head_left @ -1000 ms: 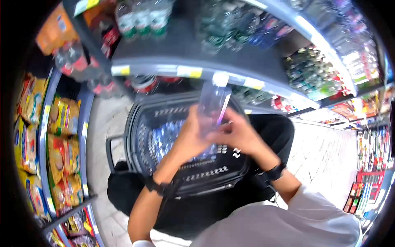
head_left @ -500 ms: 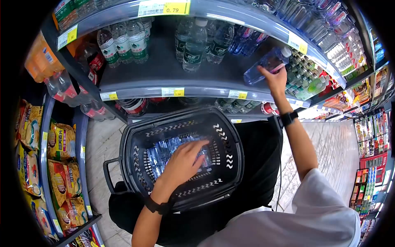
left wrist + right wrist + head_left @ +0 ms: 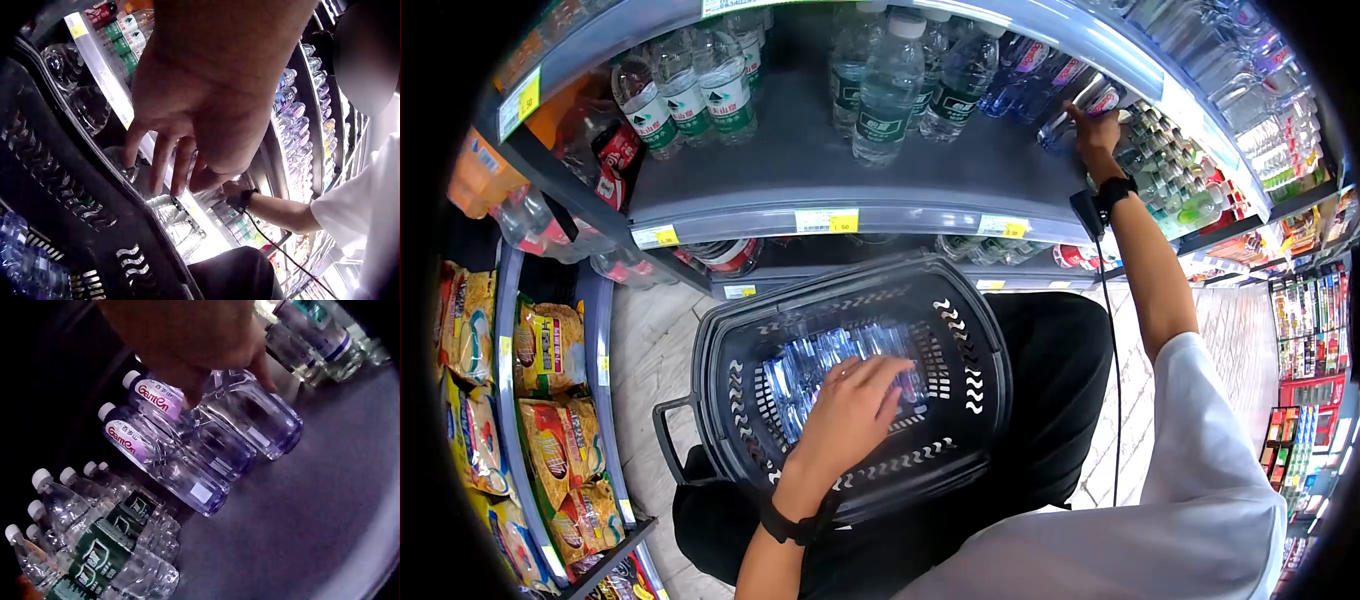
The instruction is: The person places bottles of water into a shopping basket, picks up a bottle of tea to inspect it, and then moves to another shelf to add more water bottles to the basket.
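Observation:
My right hand [image 3: 1095, 138] grips a clear, purple-tinted water bottle [image 3: 265, 422] that stands on the dark shelf [image 3: 300, 506]. Fingers and thumb come down on either side of its upper part in the right wrist view. Two matching bottles with pink-and-white labels [image 3: 156, 397] stand right beside it. My left hand [image 3: 850, 405] hovers over the black basket [image 3: 990, 400], its fingers loosely spread and nothing in them. Several blue-tinted bottles [image 3: 800, 370] lie at the bottom of the basket, partly hidden by that hand.
Green-labelled water bottles [image 3: 888, 95] stand mid-shelf, with red-and-green-labelled ones [image 3: 725, 90] to their left. Small green-capped bottles [image 3: 1165, 165] fill the space to the right. Snack bags [image 3: 550, 345] hang over the left rack. A cable [image 3: 1118, 400] runs down from the right wrist.
A second ago both hands held a bottle above the basket. My right hand then carried it, tilted, to the shelf and has now pushed it in beside the matching ones. The left hand stays over the basket.

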The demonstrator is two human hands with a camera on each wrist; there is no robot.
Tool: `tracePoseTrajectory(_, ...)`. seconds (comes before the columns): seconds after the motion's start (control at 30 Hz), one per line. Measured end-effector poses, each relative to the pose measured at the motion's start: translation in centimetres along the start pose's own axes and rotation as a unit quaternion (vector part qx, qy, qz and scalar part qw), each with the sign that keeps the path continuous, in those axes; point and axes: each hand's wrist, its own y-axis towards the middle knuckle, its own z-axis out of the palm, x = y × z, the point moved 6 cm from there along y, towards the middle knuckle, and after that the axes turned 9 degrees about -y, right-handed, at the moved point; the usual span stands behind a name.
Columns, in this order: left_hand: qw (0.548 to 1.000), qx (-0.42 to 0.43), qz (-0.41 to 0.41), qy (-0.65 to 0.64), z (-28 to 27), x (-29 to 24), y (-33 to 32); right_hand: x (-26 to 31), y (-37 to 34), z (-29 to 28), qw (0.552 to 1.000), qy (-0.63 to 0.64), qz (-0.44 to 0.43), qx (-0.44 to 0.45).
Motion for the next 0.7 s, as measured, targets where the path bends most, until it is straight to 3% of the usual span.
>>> tracePoseTrajectory(0.2,1.0,-0.009,-0.01,0.005,-0.2,0.7,-0.1,-3.3,3.4,5.8,0.999,-0.006,0.028,-0.028)
tracePoseTrajectory(0.3,1.0,-0.013,-0.011,0.011,-0.1,1.1,-0.3,-3.2,4.0,6.4,0.992,-0.085,-0.031,-0.09)
tracePoseTrajectory(0.4,1.0,-0.009,-0.02,0.011,0.1,1.5,-0.3,-3.1,4.0,6.3,0.986,-0.02,-0.115,-0.116)
tracePoseTrajectory(0.43,1.0,-0.01,-0.02,0.013,0.1,1.5,-0.3,-4.4,4.5,7.5,0.994,0.093,-0.037,-0.041)
tracePoseTrajectory(0.47,1.0,-0.01,-0.02,0.015,0.1,1.5,-0.2,-5.1,4.7,7.8,0.994,0.093,-0.037,-0.04)
tracePoseTrajectory(0.53,1.0,-0.009,-0.017,0.019,0.0,1.5,0.0,-7.1,4.9,9.8,0.985,0.148,-0.021,0.089)
tracePoseTrajectory(0.57,1.0,-0.007,-0.014,0.025,0.0,1.5,0.0,-7.3,4.8,9.9,0.985,0.147,-0.019,0.09)
tracePoseTrajectory(0.67,0.999,-0.011,-0.02,0.022,0.1,1.7,-0.1,-7.3,4.9,9.6,0.995,0.054,-0.082,0.016)
tracePoseTrajectory(0.7,1.0,-0.01,-0.02,0.022,0.1,1.7,-0.2,-6.8,5.0,9.4,0.988,0.014,-0.148,-0.031)
